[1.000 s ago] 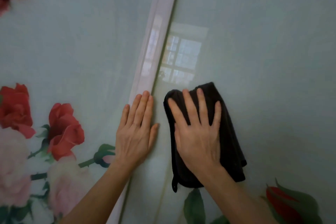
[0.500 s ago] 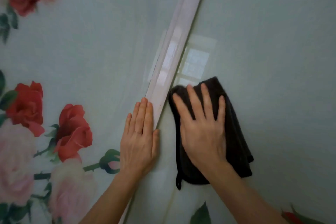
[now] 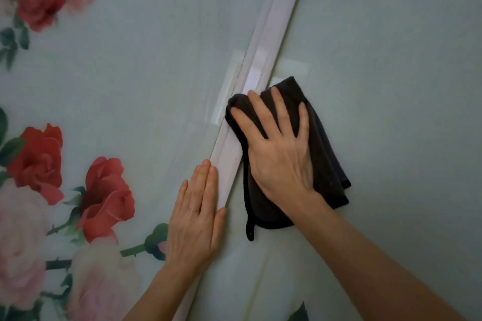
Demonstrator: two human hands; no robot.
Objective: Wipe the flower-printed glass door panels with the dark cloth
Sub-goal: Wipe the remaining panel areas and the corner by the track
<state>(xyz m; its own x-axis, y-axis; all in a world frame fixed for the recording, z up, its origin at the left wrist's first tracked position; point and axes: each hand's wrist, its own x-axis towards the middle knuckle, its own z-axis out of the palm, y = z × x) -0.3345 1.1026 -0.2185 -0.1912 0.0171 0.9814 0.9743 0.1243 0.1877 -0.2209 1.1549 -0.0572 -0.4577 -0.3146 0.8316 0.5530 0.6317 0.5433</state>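
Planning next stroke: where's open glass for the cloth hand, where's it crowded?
Open: right panel, right of the white frame strip and above the dark cloth; left panel between upper roses and lower roses. Crowded: the strip's lower stretch, where left hand and right hand sit close.

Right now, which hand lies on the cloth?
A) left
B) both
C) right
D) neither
C: the right hand is spread flat on the cloth, while the left hand rests bare on the door.
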